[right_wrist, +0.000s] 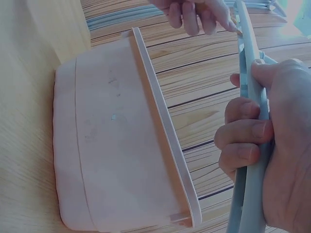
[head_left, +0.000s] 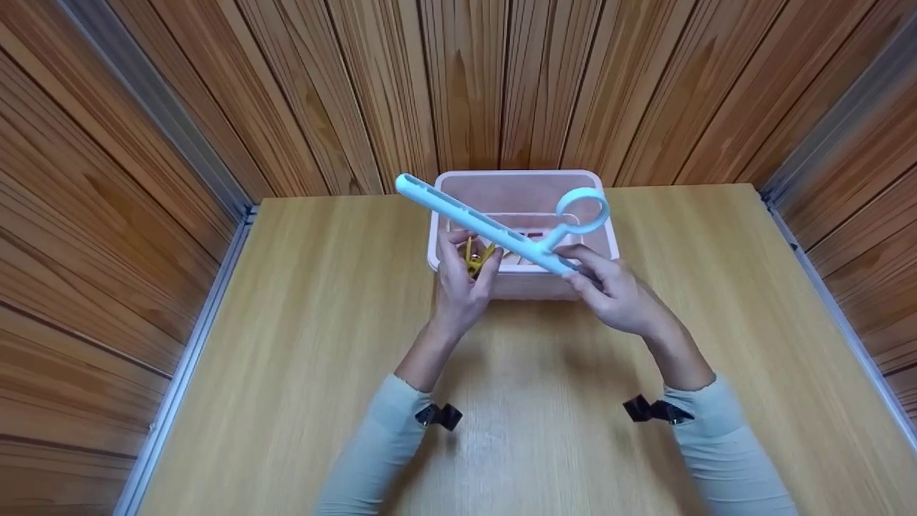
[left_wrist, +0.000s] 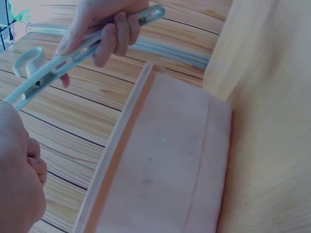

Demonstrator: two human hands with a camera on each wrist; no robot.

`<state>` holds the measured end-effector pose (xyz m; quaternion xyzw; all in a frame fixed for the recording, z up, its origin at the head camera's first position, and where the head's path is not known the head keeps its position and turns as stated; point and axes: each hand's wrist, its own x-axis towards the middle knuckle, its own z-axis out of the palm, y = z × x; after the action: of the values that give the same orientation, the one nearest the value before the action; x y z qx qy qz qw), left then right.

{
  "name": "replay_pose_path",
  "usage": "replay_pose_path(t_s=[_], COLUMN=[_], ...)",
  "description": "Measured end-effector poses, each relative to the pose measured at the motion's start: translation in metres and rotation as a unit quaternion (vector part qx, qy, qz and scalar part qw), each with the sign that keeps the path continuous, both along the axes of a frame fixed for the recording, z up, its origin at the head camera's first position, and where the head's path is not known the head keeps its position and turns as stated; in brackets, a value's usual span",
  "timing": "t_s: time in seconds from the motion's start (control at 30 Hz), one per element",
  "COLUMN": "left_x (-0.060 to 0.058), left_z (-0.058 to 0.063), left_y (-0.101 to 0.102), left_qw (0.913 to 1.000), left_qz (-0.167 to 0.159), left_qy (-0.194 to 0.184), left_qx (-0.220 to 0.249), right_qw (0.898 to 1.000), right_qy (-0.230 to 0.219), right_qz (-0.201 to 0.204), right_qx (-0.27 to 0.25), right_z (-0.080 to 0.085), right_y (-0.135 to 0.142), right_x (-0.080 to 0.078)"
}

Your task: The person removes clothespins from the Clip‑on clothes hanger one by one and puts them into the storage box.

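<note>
A light blue folded clothes hanger point(head_left: 473, 221) with a round hook point(head_left: 605, 208) slants over the bin in the head view. Its lower right end is gripped by my right hand point(head_left: 620, 294), and the right wrist view shows the fingers point(right_wrist: 243, 130) curled round its bars. My left hand point(head_left: 462, 290) pinches a yellow clothespin point(head_left: 473, 266) between thumb and fingers, just below the hanger bar. Whether the clothespin touches the bar cannot be told. Beneath both hands stands a pale pink plastic bin point(head_left: 516, 174); small items inside are mostly hidden.
The bin stands on a light wooden table point(head_left: 344, 322) near its back edge. Wood-panelled walls point(head_left: 466, 86) rise behind and at both sides, with metal rails point(head_left: 193, 315) along the table's sides.
</note>
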<state>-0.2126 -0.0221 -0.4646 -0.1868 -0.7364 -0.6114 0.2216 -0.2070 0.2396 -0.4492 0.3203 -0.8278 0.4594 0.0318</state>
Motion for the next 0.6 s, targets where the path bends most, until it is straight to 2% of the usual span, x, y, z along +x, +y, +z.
replay_pose_path(t_s=[0.13,0.27,0.6], left_x=[-0.0007,-0.0028,-0.0082], left_z=[-0.0031,-0.0015,-0.0048], left_y=[-0.0033,-0.0033,-0.0077], left_qw=[0.9971,0.9932,0.9864], left_qz=[0.043,0.063,0.060], left_qy=[0.037,0.067,0.125], left_qx=[-0.051,-0.071,-0.088], right_qw=[1.000,1.000,1.000], right_qy=[0.005,0.006,-0.002], right_qz=[-0.007,-0.007,0.017], right_qx=[0.004,0.003,0.000], right_z=[-0.0018,-0.0019,0.0027], right_y=[-0.0019,0.0000,0.0038], right_x=[0.0004,0.0010,0.0038])
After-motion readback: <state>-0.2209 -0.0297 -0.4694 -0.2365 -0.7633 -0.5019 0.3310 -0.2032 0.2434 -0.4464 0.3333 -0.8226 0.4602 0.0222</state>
